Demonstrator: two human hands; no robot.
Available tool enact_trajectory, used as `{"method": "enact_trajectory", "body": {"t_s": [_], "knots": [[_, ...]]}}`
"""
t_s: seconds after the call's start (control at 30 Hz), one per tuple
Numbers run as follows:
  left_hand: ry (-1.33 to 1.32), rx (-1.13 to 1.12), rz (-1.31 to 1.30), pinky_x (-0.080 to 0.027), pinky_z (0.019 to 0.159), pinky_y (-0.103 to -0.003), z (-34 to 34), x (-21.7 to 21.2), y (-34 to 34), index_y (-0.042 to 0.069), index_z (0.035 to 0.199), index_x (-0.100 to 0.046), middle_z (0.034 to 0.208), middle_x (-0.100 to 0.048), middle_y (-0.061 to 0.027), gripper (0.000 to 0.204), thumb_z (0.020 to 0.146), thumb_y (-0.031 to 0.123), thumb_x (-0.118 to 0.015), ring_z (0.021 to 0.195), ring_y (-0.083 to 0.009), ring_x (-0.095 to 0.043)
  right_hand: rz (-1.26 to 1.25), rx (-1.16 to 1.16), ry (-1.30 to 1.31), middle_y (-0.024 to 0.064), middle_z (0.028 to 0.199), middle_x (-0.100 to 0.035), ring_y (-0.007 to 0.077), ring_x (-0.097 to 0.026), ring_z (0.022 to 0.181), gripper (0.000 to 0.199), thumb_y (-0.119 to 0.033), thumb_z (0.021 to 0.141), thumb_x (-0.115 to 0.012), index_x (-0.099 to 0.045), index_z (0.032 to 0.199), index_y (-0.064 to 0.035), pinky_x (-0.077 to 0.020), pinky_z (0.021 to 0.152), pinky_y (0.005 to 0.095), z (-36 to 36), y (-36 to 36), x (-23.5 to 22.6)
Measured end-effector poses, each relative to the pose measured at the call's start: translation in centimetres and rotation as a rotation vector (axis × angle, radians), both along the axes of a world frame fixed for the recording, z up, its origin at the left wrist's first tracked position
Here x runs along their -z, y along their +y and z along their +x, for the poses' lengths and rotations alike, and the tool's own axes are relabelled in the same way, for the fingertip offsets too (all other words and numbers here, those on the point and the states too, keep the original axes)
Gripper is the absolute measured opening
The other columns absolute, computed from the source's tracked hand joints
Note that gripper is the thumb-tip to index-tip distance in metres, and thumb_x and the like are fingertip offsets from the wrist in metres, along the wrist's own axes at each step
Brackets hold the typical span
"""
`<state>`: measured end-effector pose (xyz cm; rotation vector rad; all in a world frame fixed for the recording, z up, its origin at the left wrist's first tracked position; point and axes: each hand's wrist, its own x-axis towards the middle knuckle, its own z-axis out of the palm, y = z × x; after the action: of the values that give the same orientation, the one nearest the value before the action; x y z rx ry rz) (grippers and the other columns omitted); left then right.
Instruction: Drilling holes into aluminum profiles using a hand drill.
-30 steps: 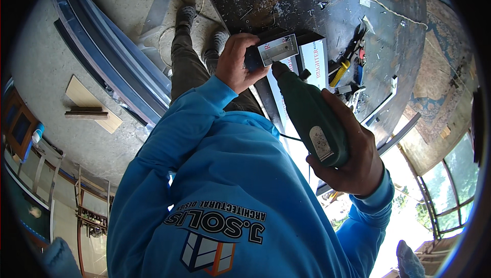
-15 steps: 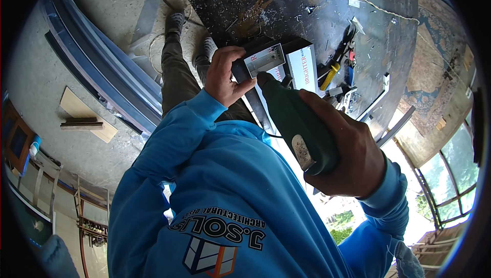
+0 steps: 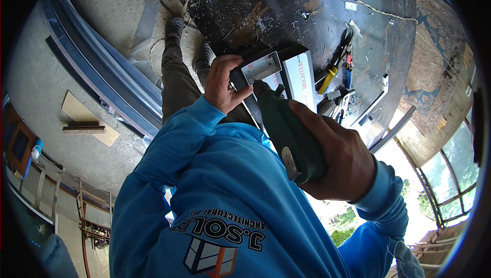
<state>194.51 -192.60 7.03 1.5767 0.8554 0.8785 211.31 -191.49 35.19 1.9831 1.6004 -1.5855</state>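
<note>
My right hand (image 3: 343, 159) is wrapped round a green power drill (image 3: 289, 127), its dark nose pointing away from me. The drill's front end reaches the near edge of a short open metal profile (image 3: 265, 67); whether the tip touches it is hidden. From the left, my left hand (image 3: 223, 84) grips the dark side of that profile, fingers over the far end and thumb on the near side. Just to the right lies another profile with white protective film (image 3: 300, 76). Beyond it, a yellow-handled screwdriver (image 3: 328, 80) rests among other hand tools.
A dark, scuffed worktable (image 3: 376, 37) carries metal scraps, shavings and a pale twisted cord (image 3: 353, 0). Long bundled metal profiles (image 3: 99, 55) lie on the concrete floor at left, near a light wooden board (image 3: 89, 111). Windows (image 3: 455, 168) stand at far right.
The drill and my right hand have shifted slightly left, and the drill's rear has swung a little. The left hand keeps its hold, and the profile has tilted slightly.
</note>
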Motion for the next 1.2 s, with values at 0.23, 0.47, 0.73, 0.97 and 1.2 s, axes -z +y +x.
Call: {"method": "enact_trajectory", "body": {"t_s": [0.23, 0.47, 0.73, 0.97, 1.2], "knots": [[-0.005, 0.006, 0.004, -0.049, 0.087, -0.041, 0.0, 0.1, 0.1, 0.002, 0.115, -0.050, 0.115, -0.053, -0.0166, 0.063, 0.061, 0.009, -0.081, 0.105, -0.0334, -0.055, 0.011, -0.007, -0.018, 0.0184, 0.089, -0.063, 0.0355, -0.067, 0.067, 0.085, -0.012, 0.062, -0.074, -0.039, 0.139, -0.0063, -0.0547, 0.058, 0.0424, -0.4, 0.1, 0.0], [0.032, -0.007, 0.041, -0.049, 0.088, -0.042, -0.2, -0.1, 0.1, 0.002, 0.114, -0.049, 0.114, -0.054, -0.0170, 0.063, 0.062, 0.011, -0.082, 0.104, -0.0345, -0.055, -0.049, -0.014, 0.044, 0.0253, 0.110, -0.063, 0.0409, -0.066, 0.094, 0.084, -0.009, 0.062, -0.072, -0.038, 0.138, 0.0000, -0.0558, 0.080, 0.0423, 0.0, 1.0, 0.2], [0.036, -0.004, 0.056, -0.049, 0.088, -0.041, -0.3, -0.2, 0.2, 0.002, 0.114, -0.050, 0.115, -0.054, -0.0159, 0.062, 0.062, 0.013, -0.083, 0.105, -0.0341, -0.055, -0.065, -0.030, 0.015, 0.0248, 0.111, -0.063, 0.0413, -0.066, 0.096, 0.083, -0.005, 0.062, -0.068, -0.037, 0.139, -0.0006, -0.0550, 0.081, 0.0426, -0.1, 0.8, 0.1], [0.041, -0.007, 0.060, -0.049, 0.088, -0.041, -0.3, -0.2, 0.1, 0.003, 0.113, -0.051, 0.115, -0.054, -0.0156, 0.060, 0.064, 0.014, -0.083, 0.105, -0.0336, -0.055, -0.052, -0.035, 0.015, 0.0244, 0.108, -0.064, 0.0396, -0.067, 0.094, 0.083, -0.004, 0.062, -0.068, -0.038, 0.138, -0.0004, -0.0548, 0.081, 0.0411, 0.1, 0.8, 0.0], [0.028, -0.023, 0.077, -0.048, 0.089, -0.042, -0.1, 0.0, -0.1, 0.003, 0.115, -0.050, 0.115, -0.054, -0.0159, 0.061, 0.064, 0.014, -0.082, 0.105, -0.0342, -0.054, 0.003, -0.017, 0.099, 0.0237, 0.100, -0.066, 0.0369, -0.068, 0.090, 0.081, -0.004, 0.061, -0.065, -0.039, 0.137, 0.0003, -0.0540, 0.077, 0.0386, 0.9, 0.7, 0.2]]}}
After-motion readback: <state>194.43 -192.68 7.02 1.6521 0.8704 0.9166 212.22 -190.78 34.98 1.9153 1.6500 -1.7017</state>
